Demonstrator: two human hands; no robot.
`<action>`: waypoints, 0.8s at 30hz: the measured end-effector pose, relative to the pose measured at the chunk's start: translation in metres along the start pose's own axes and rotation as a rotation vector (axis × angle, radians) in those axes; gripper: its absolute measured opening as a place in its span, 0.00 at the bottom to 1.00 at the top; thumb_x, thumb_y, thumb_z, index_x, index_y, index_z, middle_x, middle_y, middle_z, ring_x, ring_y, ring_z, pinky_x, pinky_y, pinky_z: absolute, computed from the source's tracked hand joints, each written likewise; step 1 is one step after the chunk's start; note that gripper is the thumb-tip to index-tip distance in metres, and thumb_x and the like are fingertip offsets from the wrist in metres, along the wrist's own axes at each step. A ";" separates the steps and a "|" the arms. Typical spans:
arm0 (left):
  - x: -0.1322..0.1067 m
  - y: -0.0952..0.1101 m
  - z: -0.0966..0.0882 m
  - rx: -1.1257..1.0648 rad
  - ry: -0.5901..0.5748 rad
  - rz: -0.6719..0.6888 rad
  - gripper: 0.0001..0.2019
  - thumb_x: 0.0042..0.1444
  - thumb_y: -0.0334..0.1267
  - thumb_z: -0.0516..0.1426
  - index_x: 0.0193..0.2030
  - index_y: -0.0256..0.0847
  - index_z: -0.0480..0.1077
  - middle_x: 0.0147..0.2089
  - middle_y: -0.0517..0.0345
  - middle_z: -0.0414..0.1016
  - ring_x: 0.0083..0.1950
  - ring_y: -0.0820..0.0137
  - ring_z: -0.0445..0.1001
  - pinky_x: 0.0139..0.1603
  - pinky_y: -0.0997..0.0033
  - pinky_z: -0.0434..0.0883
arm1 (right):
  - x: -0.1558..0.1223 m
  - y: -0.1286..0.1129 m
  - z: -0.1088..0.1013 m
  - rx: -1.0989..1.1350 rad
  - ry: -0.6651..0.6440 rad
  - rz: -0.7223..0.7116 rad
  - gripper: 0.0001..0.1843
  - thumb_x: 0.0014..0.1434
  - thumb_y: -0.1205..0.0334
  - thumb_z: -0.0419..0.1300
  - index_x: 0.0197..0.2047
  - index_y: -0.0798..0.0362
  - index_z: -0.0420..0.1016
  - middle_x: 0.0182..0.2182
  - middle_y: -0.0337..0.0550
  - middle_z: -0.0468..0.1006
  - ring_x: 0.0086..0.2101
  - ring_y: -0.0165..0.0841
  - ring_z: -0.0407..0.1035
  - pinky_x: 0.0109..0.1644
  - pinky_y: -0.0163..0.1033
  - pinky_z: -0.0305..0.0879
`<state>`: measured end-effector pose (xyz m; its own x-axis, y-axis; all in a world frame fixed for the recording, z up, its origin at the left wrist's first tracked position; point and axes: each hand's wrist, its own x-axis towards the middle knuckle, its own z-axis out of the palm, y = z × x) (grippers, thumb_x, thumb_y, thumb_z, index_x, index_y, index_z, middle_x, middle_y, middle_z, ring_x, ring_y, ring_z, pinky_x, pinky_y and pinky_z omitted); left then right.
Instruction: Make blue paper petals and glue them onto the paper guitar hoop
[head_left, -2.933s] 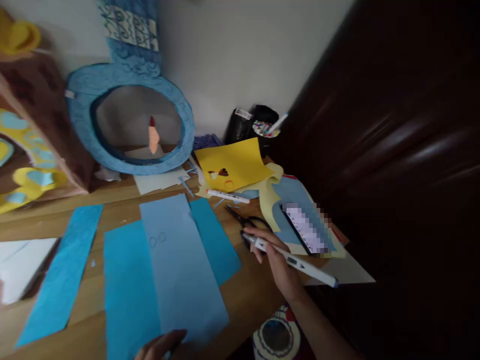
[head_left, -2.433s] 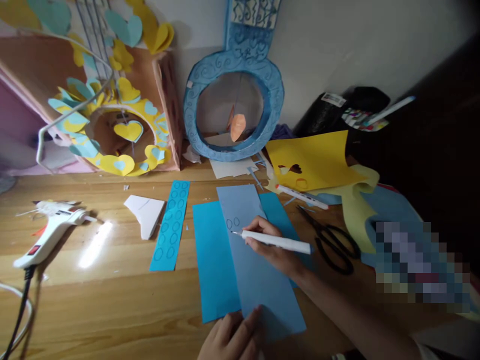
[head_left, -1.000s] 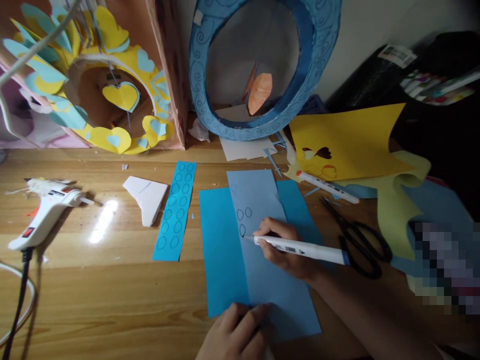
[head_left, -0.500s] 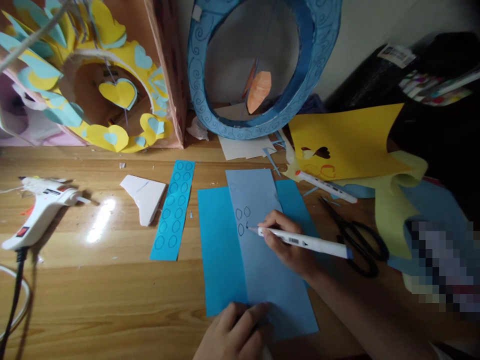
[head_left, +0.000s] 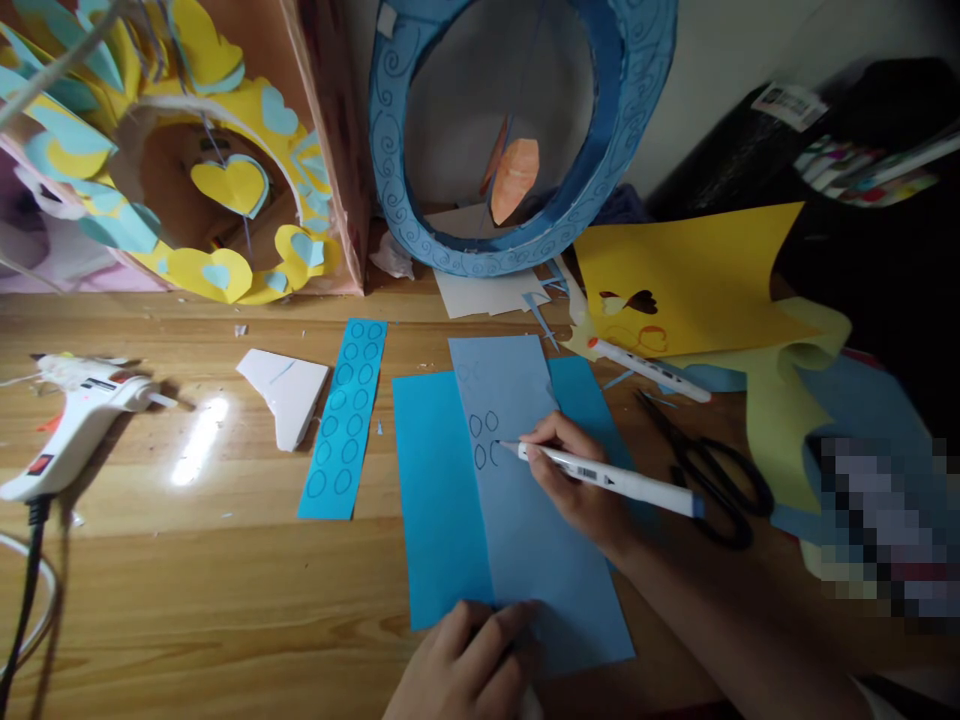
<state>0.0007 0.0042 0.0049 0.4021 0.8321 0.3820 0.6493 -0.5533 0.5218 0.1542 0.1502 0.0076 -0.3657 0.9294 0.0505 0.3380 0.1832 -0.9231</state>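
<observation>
My right hand point(head_left: 574, 470) is closed around a white marker point(head_left: 622, 480), its tip touching a grey-blue paper strip point(head_left: 540, 560). Several small drawn circles show on the strip, the one at the tip only partly drawn. Under the strip lies a bright blue sheet point(head_left: 435, 500). At the lower edge my left hand point(head_left: 469, 665) rests on the lower part of the papers with curled fingers. Something pale peeks out beneath it, too hidden to name. To the left lies a narrow blue strip point(head_left: 345, 420) bearing two columns of drawn circles.
A white glue gun point(head_left: 75, 420) lies at far left, near a folded white paper piece point(head_left: 289, 390). Black scissors point(head_left: 709, 470), another marker point(head_left: 649, 368) and yellow paper point(head_left: 697, 270) are on the right. Behind stand a blue ring frame point(head_left: 390, 150) and a heart-decorated box point(head_left: 330, 130).
The marker tip has moved slightly up, and the curved line of the newest circle is longer. My left hand stays on the papers. The whole view has shifted a little.
</observation>
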 end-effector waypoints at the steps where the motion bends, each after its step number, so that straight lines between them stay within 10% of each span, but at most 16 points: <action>1: 0.000 0.000 0.000 -0.003 -0.004 0.001 0.20 0.67 0.40 0.41 0.41 0.36 0.72 0.46 0.56 0.78 0.33 0.71 0.68 0.33 0.74 0.70 | 0.000 0.000 0.000 -0.002 0.002 -0.003 0.08 0.59 0.58 0.55 0.30 0.49 0.62 0.22 0.34 0.64 0.22 0.28 0.58 0.25 0.34 0.54; 24: -0.005 0.004 0.000 -0.120 -0.094 -0.051 0.12 0.57 0.40 0.56 0.45 0.35 0.70 0.49 0.49 0.75 0.38 0.67 0.70 0.37 0.69 0.74 | -0.033 -0.005 0.002 0.044 -0.156 0.053 0.04 0.60 0.58 0.55 0.38 0.48 0.65 0.29 0.36 0.69 0.28 0.30 0.66 0.31 0.35 0.61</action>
<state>0.0014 -0.0022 0.0056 0.4328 0.8562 0.2822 0.5911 -0.5058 0.6283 0.1628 0.1175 0.0095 -0.4793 0.8759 -0.0556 0.3234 0.1174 -0.9390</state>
